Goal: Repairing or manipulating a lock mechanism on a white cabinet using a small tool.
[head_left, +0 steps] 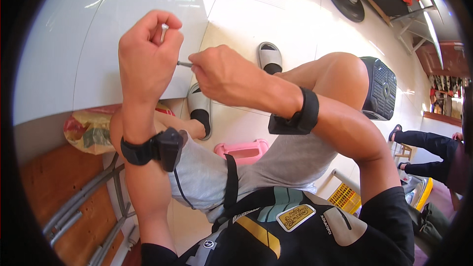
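Observation:
Over the edge of a glossy white tabletop (59, 39), my left hand (148, 61) is closed, with its fingers curled. A small whitish piece with a wider end (164, 28) pokes out between its thumb and forefinger. Just to the right, my right hand (221, 74) pinches a thin grey metal rod (185, 64). The rod points left, and its tip meets the side of my left hand. Whether the rod and the whitish piece are joined inside that hand is hidden. Black straps with small boxes circle both my wrists.
A pink plastic stool (241, 150) shows between my legs, and a black stool (382, 88) stands beyond my right knee. Left of me are a crumpled plastic bag (86, 130) and grey metal tubes (84, 202). A yellow basket (345, 198) and another person's legs (426, 155) are at right.

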Motion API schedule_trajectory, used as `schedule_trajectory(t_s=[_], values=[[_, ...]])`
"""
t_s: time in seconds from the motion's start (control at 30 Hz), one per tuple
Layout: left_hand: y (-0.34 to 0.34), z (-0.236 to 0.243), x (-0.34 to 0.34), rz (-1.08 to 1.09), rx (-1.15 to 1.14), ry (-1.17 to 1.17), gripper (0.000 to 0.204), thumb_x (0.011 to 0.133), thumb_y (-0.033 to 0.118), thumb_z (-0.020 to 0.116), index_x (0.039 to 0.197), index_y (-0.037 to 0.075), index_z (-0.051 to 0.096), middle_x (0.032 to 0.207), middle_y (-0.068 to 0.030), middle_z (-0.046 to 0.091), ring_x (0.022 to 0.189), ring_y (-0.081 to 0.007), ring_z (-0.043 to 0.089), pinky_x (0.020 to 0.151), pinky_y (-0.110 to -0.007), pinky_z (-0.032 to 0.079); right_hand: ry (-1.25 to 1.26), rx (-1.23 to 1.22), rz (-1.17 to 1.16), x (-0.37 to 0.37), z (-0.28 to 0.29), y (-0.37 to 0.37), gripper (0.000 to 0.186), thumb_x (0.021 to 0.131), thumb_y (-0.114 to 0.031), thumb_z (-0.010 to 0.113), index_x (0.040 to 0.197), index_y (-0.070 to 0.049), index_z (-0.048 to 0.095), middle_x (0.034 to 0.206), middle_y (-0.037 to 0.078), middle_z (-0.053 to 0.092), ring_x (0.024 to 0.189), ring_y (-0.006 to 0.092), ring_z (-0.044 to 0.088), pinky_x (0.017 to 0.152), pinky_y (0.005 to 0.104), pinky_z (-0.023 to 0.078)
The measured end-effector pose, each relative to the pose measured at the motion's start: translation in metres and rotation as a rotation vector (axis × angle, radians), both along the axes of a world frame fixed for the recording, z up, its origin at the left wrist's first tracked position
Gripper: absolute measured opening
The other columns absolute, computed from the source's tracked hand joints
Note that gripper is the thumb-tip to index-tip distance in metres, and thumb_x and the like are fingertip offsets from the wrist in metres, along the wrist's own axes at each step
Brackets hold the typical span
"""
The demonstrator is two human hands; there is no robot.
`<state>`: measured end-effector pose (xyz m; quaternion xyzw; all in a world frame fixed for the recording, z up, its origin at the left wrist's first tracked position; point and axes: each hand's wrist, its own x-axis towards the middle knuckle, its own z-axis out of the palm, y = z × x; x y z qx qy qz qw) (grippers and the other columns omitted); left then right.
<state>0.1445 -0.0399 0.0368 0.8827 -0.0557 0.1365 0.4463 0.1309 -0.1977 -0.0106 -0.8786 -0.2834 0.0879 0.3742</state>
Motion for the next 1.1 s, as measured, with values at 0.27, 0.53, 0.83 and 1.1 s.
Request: schedule_trajectory(t_s=[0.27, 0.53, 0.83, 1.1], values=[[0.011, 0.002, -0.011, -0.003, -0.255, 0.015, 0.006, 0.085, -0.003, 0.061, 0.088, 0.001, 0.064, 0.067, 0.0087, 0.040, 0.059, -0.0010, 0.032, 0.051, -0.020, 0.027, 0.273, 0.561, -0.467, -0.016, -0.003, 0.041, 0.024, 0.090, -0.007, 0.049, 0.072, 0.007, 0.057, 0.066, 0.027, 0.059, 0.064, 0.0454, 0.061, 0.061, 0.0474, 0.049], [0.010, 0.005, -0.015, 0.019, -0.245, 0.029, 0.005, 0.086, -0.003, 0.061, 0.090, 0.001, 0.063, 0.066, 0.0089, 0.040, 0.059, -0.0012, 0.032, 0.052, -0.020, 0.026, 0.494, 1.105, -0.750, -0.049, -0.005, 0.077, 0.018, 0.093, -0.006, 0.060, 0.105, 0.007, 0.066, 0.065, 0.013, 0.062, 0.057, 0.0122, 0.061, 0.054, 0.0309, 0.049], [0.011, -0.008, -0.004, 0.257, 0.155, 0.042, 0.008, 0.084, 0.005, 0.061, 0.090, 0.004, 0.066, 0.056, 0.0029, 0.036, 0.052, -0.0074, 0.033, 0.049, -0.028, 0.031, 0.165, 0.854, -0.703, -0.033, -0.034, 0.065, 0.018, 0.090, -0.007, 0.064, 0.100, 0.006, 0.071, 0.055, 0.011, 0.056, 0.048, 0.0116, 0.048, 0.047, 0.0312, 0.040], [0.009, -0.024, 0.002, 0.329, 0.405, 0.067, 0.012, 0.080, 0.009, 0.061, 0.089, 0.004, 0.066, 0.053, -0.0015, 0.038, 0.048, -0.0139, 0.038, 0.049, -0.035, 0.035, 0.275, 0.756, -0.727, -0.058, -0.051, 0.070, 0.018, 0.089, -0.014, 0.063, 0.089, 0.002, 0.070, 0.058, 0.017, 0.057, 0.046, 0.0193, 0.049, 0.047, 0.0351, 0.038]])
